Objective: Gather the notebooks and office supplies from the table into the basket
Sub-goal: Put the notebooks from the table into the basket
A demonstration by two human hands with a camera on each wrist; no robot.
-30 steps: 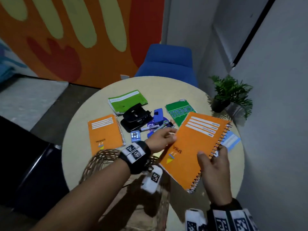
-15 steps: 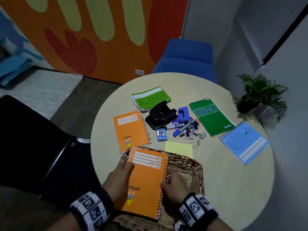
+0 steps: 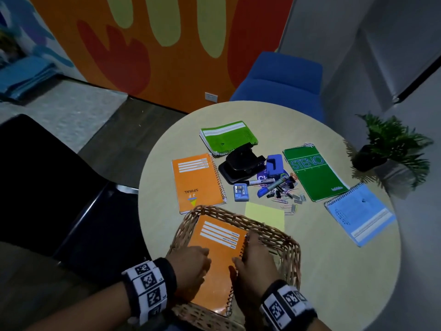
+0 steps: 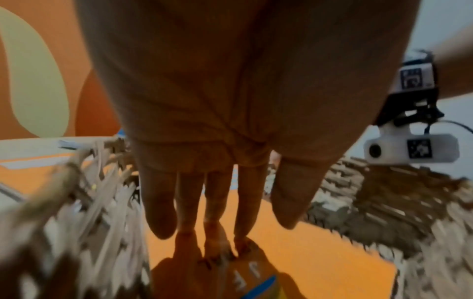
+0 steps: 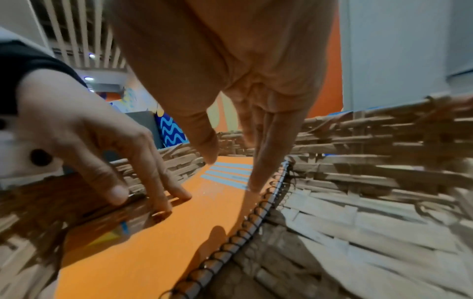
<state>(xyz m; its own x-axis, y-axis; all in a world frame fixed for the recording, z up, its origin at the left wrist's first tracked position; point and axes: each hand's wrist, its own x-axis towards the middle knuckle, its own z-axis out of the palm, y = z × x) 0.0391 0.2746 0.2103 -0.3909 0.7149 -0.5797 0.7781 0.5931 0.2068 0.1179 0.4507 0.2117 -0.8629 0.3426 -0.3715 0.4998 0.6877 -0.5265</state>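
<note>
Dim, bluish overhead light leaves the head view murky with bowed wide-angle edges, while both wrist views smear the woven wicker basket (image 4: 76, 202) into motion blur.

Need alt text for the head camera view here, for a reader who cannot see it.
Both hands, left hand and right hand, rest on an orange notebook lying in a wicker basket at the near edge of a round table. Behind lie more notebooks, a hole punch, pens and clips.
</note>
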